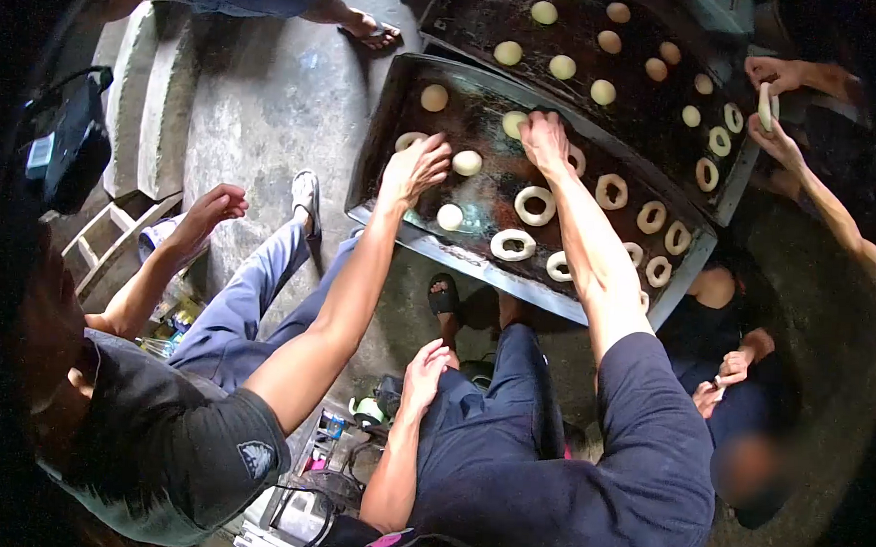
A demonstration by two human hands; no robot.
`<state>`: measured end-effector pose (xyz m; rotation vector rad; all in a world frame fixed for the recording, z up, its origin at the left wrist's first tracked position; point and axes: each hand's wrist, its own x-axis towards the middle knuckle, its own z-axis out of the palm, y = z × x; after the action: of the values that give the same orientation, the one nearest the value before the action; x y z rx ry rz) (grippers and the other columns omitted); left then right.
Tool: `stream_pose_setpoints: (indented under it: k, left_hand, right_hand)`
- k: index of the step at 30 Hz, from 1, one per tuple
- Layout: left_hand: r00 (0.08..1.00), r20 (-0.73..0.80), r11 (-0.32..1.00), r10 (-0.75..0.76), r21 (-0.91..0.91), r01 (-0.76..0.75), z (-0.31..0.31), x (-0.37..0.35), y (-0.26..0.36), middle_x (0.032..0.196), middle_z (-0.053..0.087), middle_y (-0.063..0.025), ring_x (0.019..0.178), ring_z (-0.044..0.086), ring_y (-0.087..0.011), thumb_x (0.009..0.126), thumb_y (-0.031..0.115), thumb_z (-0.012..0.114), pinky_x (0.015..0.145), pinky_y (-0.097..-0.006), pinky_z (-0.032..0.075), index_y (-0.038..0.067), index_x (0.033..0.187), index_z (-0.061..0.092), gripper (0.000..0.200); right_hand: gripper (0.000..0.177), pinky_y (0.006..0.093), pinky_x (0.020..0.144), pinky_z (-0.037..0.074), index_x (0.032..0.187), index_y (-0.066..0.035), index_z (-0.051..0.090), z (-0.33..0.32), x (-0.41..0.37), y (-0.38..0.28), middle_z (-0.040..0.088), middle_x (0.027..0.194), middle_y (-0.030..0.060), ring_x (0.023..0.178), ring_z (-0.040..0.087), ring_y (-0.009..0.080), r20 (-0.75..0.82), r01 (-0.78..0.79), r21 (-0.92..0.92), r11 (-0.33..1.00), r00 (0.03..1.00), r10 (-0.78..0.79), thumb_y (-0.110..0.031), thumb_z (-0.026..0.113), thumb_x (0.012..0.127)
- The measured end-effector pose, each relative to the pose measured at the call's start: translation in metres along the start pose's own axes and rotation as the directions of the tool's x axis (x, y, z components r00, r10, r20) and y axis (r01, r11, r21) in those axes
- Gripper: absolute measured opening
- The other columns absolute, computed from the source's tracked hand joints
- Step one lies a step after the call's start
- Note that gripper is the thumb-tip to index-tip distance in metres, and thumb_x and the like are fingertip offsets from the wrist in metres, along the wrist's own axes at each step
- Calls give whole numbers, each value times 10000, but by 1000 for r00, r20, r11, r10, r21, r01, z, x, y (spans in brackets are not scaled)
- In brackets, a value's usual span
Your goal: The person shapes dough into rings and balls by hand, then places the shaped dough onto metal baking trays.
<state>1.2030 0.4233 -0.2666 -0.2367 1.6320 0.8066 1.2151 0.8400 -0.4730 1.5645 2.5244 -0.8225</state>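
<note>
Head view: the person's right hand [546, 142] extends over a dark, shallow, rectangular metal tray [494, 174], fingers bent down at a pale, round dough ball [512, 126] near the far edge. The ball lies on the tray, partly covered by the hand; whether the fingers grip it or merely touch it cannot be told. The left hand [424, 371] is well apart from the tray, fingers loosely parted, nothing seen in them. Pale, ring-shaped dough pieces [535, 190] lie mainly toward the tray's right; a co-worker's hand [419, 172] reaches in at the left. Step in hand, as judged: handling one unformed ball. The next move appears to call for a light, even grip, clear of neighbouring rings.
</note>
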Motion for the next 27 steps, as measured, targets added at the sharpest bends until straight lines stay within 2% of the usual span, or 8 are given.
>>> stream_pose_setpoints:
  k: [2,6,10,12,16,19,23,27]
  left_hand:
    - [1000,1,1000,0,3,0,1,-1,10,1157,564,-133,987,579,-158,893,76,502,805,-252,478,-3,1264,441,384]
    - [994,46,995,95,-9,-95,-5,1,9,1160,561,-130,982,579,-172,900,88,504,803,-254,481,4,1263,443,378]
    - [997,-17,972,71,-222,-73,1,-5,32,1215,521,-127,988,573,-179,931,195,478,793,-268,493,37,1316,386,426]
    - [995,86,922,55,-387,-17,5,-17,41,1266,465,-146,1051,535,-194,922,257,493,802,-293,493,44,1323,384,467]
    - [906,293,944,306,27,-328,-9,-64,38,1063,600,-69,934,572,-142,881,197,569,783,-270,488,46,1224,503,381]
    - [858,419,955,297,-107,-278,-27,-91,30,1061,596,-88,933,572,-147,856,153,602,787,-277,487,29,1214,499,393]
    - [693,309,748,652,-114,-653,-27,-99,23,993,574,-109,876,564,-159,769,50,586,772,-279,471,-6,1240,413,505]
    - [728,347,785,591,-40,-618,-24,-121,23,916,523,-68,786,518,-132,741,61,538,658,-261,459,15,1239,382,524]
  right_hand:
    - [308,462,792,449,994,0,540,14,2,-4,554,891,247,833,553,392,-166,145,-35,989,975,-149,-256,519,824]
    - [272,472,668,444,911,-23,451,-25,-63,-42,574,816,228,786,565,406,69,58,345,937,994,-87,-265,544,829]
    - [325,289,637,471,996,-47,485,-69,-202,-72,568,820,50,725,547,131,371,-126,608,784,918,-140,-144,665,744]
    - [305,267,642,481,1006,-32,540,-68,-279,-83,599,857,41,740,567,114,621,-518,712,475,780,-81,-154,674,761]
    - [266,238,662,474,1024,-60,540,-115,-390,-117,599,887,26,785,561,84,703,-702,705,98,711,31,-147,647,796]
    - [341,255,726,478,1046,-40,514,-127,-435,-136,580,920,60,812,562,122,537,-520,823,227,844,-15,-96,676,751]
    - [372,284,800,473,1050,-26,499,-125,-458,-162,580,958,56,885,567,134,342,-324,889,324,940,2,-66,684,729]
    - [383,278,767,480,1076,-15,493,-153,-456,-180,591,922,57,859,576,136,246,-207,919,335,966,-78,-28,656,730]
